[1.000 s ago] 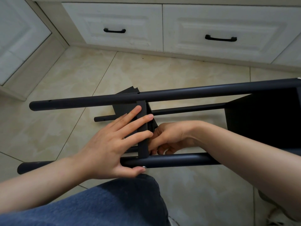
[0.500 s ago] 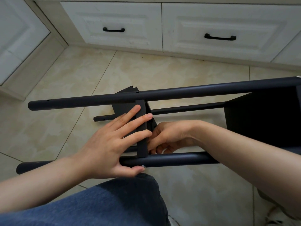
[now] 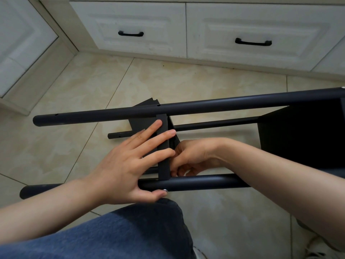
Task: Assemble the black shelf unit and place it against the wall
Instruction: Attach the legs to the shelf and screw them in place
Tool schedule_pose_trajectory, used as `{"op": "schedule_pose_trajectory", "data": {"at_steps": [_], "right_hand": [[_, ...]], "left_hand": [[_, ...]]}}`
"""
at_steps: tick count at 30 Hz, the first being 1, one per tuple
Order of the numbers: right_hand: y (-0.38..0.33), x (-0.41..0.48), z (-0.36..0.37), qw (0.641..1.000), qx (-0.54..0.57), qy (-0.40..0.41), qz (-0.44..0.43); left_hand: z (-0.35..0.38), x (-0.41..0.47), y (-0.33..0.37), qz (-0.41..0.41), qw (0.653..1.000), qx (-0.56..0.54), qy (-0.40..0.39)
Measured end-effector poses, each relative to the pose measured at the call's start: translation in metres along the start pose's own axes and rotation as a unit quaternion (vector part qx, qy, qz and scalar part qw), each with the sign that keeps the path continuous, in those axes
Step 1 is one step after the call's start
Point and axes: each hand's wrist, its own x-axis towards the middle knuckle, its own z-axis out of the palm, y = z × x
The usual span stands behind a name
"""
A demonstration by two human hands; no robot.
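Little had moved over the last second: both hands kept their places and only the view drifted slightly. The left hand (image 3: 128, 165) lay with fingers straight and spread against the edge of the loose black shelf panel (image 3: 164, 157), its thumb tucked under the near tube (image 3: 205, 182) beside a small silver screw head (image 3: 165, 190). The right hand (image 3: 192, 157) was curled behind the panel; whether its fingers pinched a nut or only the panel's lip could not be told.

The shelf unit (image 3: 214, 123) lay on its side over the beige tiled floor (image 3: 186, 81), with its far tube (image 3: 224, 104) uppermost and one fitted shelf (image 3: 298, 139) at the right. The step in hand looked like fastening this second panel to the near tube. The next move would call for lining hole with screw and tightening while the panel stayed square.

White drawers (image 3: 130, 17) with black handles (image 3: 253, 42) stood behind. A denim-clad knee (image 3: 112, 236) sat nearest the camera.
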Motion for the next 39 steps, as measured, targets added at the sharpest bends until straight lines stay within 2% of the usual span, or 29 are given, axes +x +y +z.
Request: {"op": "schedule_pose_trajectory", "data": {"at_steps": [7, 14, 39], "right_hand": [[0.0010, -0.0047, -0.0081, 1.000, -0.003, -0.022, 0.004], [0.0010, 0.0022, -0.0017, 1.000, 0.005, -0.001, -0.004], [0.0036, 0.0017, -0.0026, 0.999, 0.030, -0.020, -0.017]], "left_hand": [[-0.0004, 0.0005, 0.0004, -0.002, 1.000, 0.000, -0.001], [-0.0006, 0.0003, 0.0007, -0.002, 1.000, -0.005, 0.002], [-0.0004, -0.0003, 0.0004, 0.001, 1.000, -0.002, 0.000]]}}
